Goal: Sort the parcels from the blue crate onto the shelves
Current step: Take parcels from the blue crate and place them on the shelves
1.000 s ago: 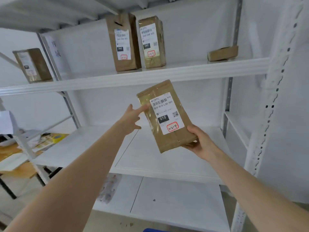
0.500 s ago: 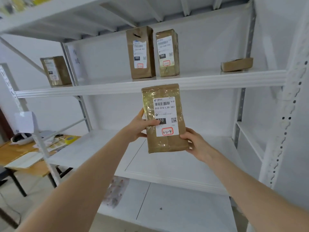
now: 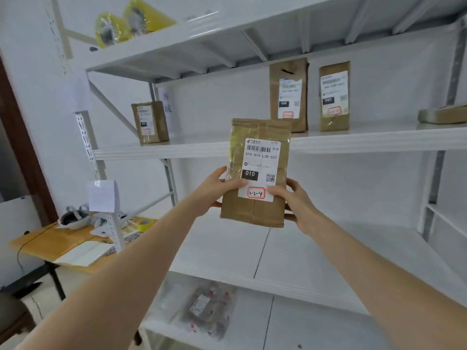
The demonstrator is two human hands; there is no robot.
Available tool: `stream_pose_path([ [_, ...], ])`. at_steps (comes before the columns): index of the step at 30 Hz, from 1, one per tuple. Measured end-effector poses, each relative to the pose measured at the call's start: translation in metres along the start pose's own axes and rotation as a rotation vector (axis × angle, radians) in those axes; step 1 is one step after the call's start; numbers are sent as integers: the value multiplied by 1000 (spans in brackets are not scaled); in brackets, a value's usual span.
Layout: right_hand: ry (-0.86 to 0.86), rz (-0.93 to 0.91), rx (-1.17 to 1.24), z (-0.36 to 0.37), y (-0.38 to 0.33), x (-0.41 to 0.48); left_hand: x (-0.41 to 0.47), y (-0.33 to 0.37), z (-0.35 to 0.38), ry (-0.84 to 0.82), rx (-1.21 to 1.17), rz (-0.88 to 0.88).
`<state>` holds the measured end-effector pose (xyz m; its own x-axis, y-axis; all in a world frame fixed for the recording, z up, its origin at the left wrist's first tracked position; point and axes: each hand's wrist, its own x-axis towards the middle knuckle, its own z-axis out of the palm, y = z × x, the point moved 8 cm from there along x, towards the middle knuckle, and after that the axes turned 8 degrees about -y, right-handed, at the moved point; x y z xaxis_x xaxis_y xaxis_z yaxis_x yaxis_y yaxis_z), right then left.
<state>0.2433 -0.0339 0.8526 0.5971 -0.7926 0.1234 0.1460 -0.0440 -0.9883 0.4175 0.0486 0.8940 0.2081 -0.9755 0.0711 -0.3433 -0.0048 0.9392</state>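
I hold a brown paper parcel [image 3: 255,213] upright in front of the white shelves, its label reading 010 and 3-2-4. My left hand [image 3: 214,190] grips its left edge, thumb across the front. My right hand [image 3: 294,200] grips the right edge, thumb on the label. The parcel hangs in the air above the middle shelf [image 3: 290,263], its top level with the edge of the upper shelf [image 3: 379,141]. The blue crate is out of view.
Three brown parcels [image 3: 150,122] [image 3: 288,94] [image 3: 334,97] stand on the upper shelf, and a flat one [image 3: 442,114] lies at its right end. Yellow bags [image 3: 131,20] sit on the top shelf. A clear bag [image 3: 204,309] lies on the lowest shelf. A cluttered desk [image 3: 63,243] stands left.
My left hand went from pointing at the parcel to gripping its left edge. The parcel turned upright and rose toward the upper shelf. The camera tilted up and left.
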Motion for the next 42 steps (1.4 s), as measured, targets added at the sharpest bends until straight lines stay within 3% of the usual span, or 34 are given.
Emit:
stream_pose_path([
  [3, -25, -13, 60, 52, -7, 13, -14, -14, -54, 63, -41, -38],
  [7, -226, 55, -32, 112, -5, 29, -23, -20, -115, 170, -147, -33],
  [9, -255, 28, 61, 131, -7, 40, -25, -16, -141, 199, -164, -31],
  [12, -211, -33, 223, 152, -12, 55, -22, 8, -183, 280, -197, 88],
  [17, -243, -92, 234, 188, -21, 87, -14, 56, -242, 467, -93, 325],
  [25, -223, -307, 215, 217, -88, 155, 13, 131, -305, 576, 71, 504],
  [30, -183, -360, 170, 227, -118, 192, 31, 153, -332, 555, 69, 543],
  [42, 36, -391, 9, 217, -140, 266, 106, 147, -367, 321, 54, 524],
])
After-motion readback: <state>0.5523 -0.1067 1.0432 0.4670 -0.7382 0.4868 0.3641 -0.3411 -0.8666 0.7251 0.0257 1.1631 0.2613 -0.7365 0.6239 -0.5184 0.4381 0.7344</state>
